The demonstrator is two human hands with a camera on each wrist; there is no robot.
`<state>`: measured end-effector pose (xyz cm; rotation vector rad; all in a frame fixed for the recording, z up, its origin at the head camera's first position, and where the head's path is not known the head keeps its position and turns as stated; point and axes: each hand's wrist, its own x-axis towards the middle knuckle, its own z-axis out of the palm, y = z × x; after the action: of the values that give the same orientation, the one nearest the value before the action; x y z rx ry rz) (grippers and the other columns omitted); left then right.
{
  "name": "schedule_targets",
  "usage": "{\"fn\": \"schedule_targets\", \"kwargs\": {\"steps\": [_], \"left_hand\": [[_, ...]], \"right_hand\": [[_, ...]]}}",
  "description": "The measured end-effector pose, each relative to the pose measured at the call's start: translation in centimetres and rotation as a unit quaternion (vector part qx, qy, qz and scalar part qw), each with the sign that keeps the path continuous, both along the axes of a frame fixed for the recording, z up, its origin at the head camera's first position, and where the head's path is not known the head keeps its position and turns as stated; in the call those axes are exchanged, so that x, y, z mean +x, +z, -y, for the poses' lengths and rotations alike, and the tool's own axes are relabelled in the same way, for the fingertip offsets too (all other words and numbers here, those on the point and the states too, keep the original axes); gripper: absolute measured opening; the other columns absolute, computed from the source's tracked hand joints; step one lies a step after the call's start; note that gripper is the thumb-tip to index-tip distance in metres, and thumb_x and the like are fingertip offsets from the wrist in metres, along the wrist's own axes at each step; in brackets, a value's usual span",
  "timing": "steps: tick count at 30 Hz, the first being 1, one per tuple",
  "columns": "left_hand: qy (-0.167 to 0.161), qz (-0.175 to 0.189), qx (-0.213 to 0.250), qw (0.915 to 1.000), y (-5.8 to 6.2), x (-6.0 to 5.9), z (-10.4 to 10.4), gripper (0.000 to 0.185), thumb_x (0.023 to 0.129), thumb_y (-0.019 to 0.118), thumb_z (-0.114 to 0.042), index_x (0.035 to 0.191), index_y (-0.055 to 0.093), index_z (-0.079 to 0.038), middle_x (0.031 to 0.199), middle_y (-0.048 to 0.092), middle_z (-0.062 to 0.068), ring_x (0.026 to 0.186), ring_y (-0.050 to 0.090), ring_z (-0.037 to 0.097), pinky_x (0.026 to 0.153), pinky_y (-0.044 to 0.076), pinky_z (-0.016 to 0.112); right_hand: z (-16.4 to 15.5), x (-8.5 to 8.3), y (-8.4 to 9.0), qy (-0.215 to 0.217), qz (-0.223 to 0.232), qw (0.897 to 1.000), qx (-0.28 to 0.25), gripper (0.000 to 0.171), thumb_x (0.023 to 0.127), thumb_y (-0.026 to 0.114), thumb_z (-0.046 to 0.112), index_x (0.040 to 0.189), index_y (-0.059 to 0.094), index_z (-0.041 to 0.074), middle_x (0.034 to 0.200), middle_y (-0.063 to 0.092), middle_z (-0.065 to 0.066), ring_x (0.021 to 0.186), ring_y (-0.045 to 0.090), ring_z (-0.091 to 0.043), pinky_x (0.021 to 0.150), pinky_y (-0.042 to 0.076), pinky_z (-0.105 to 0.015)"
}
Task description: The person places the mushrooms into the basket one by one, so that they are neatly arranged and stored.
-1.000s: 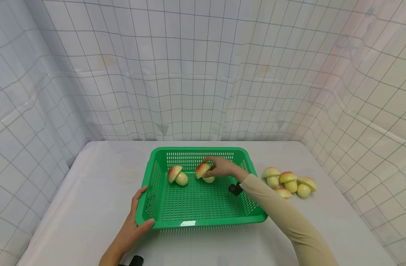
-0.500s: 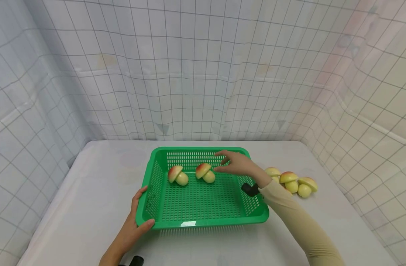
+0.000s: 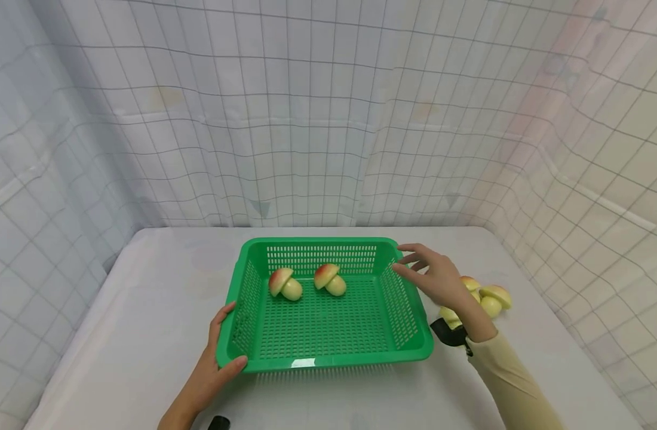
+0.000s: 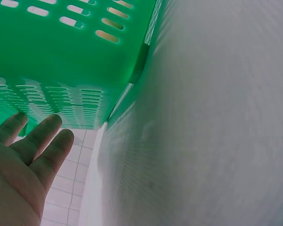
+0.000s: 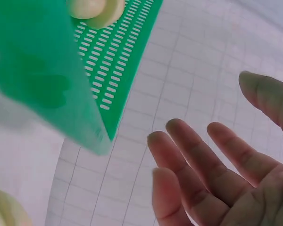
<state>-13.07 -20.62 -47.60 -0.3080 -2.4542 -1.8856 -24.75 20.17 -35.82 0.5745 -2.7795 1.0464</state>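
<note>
I count two mushrooms (image 3: 331, 280) in the basket (image 3: 334, 363), others (image 3: 492, 301) left on the desk (image 3: 146, 322); the left hand (image 3: 211, 369) grips the basket, the right hand (image 3: 438, 276), loosely spread, is empty.

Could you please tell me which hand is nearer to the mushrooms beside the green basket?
Right: the right hand hovers near the mushrooms, while the left hand holds the green basket at its left end, farther away.
</note>
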Motion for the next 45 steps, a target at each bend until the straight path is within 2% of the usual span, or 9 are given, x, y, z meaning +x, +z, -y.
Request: {"fn": "schedule_targets", "kwargs": {"steps": [4,9,15,21,28,35,39,45], "left_hand": [[-0.003,-0.002,0.009,1.0,0.0,0.0,0.0,0.082,0.09,0.055,-0.013,0.151,0.004,-0.035,0.152,0.001,0.013,0.129,0.024,0.037,0.086,0.04,0.029],[-0.005,-0.004,0.016,0.9998,-0.1,0.0,0.0,0.082,0.089,0.055,-0.013,0.151,0.004,-0.034,0.152,0.002,0.013,0.128,0.024,0.036,0.086,0.04,0.028],[-0.007,-0.004,0.019,0.9998,-0.2,0.0,0.1,0.082,0.089,0.054,-0.012,0.151,0.004,-0.034,0.152,0.001,0.014,0.128,0.024,0.037,0.086,0.04,0.028],[-0.004,-0.003,0.019,0.9998,-0.2,-0.1,0.0,0.083,0.089,0.054,-0.012,0.151,0.004,-0.034,0.152,0.002,0.013,0.127,0.025,0.037,0.085,0.041,0.029],[-0.004,-0.009,0.013,0.9999,-0.2,-0.1,0.0,0.083,0.089,0.054,-0.012,0.151,0.004,-0.034,0.152,0.003,0.011,0.128,0.023,0.034,0.087,0.039,0.028],[-0.005,-0.009,0.017,0.9998,-0.2,-0.2,0.1,0.083,0.089,0.054,-0.011,0.151,0.004,-0.034,0.152,0.003,0.011,0.129,0.022,0.034,0.088,0.039,0.027],[-0.006,-0.006,0.018,0.9998,-0.2,-0.1,0.1,0.082,0.089,0.054,-0.012,0.151,0.004,-0.034,0.152,0.002,0.012,0.13,0.023,0.035,0.087,0.04,0.028],[-0.007,-0.005,0.017,0.9998,0.0,-0.1,0.0,0.082,0.089,0.054,-0.012,0.151,0.004,-0.034,0.152,0.003,0.012,0.129,0.023,0.035,0.087,0.039,0.027]], "right_hand": [[-1.3,1.0,-0.8,-0.039,-0.027,0.998,-0.032,0.044,0.091,0.061,0.042,0.127,0.058,0.018,0.106,0.067,-0.006,0.088,0.063,-0.022,0.071,0.048,-0.041],[-2.7,2.0,-1.9,-0.069,-0.028,0.996,-0.055,0.041,0.091,0.062,0.04,0.126,0.059,0.017,0.105,0.067,-0.009,0.089,0.063,-0.025,0.072,0.049,-0.043],[-4.1,3.1,-3.8,-0.098,0.0,0.994,-0.044,0.049,0.09,0.062,0.042,0.129,0.056,0.012,0.108,0.066,-0.013,0.092,0.063,-0.028,0.076,0.048,-0.046],[-5.1,3.6,-5.2,-0.144,0.024,0.989,-0.015,0.062,0.087,0.062,0.051,0.132,0.053,0.01,0.114,0.063,-0.016,0.102,0.058,-0.034,0.08,0.045,-0.05],[-6.4,3.9,-7.0,-0.177,-0.008,0.983,0.05,0.068,0.083,0.065,0.055,0.129,0.057,0.006,0.111,0.064,-0.019,0.099,0.06,-0.033,0.07,0.046,-0.05],[-6.9,4.0,-7.5,-0.2,-0.048,0.977,0.057,0.063,0.082,0.069,0.05,0.125,0.06,0.005,0.108,0.064,-0.019,0.097,0.059,-0.035,0.062,0.047,-0.048],[-7.1,4.3,-7.6,-0.227,-0.026,0.971,0.074,0.064,0.084,0.066,0.05,0.126,0.057,0.003,0.114,0.06,-0.023,0.101,0.055,-0.041,0.061,0.046,-0.051],[-7.8,4.6,-8.1,-0.27,0.029,0.959,0.082,0.068,0.086,0.061,0.054,0.13,0.052,0.002,0.123,0.05,-0.028,0.108,0.049,-0.045,0.073,0.042,-0.059]]}}
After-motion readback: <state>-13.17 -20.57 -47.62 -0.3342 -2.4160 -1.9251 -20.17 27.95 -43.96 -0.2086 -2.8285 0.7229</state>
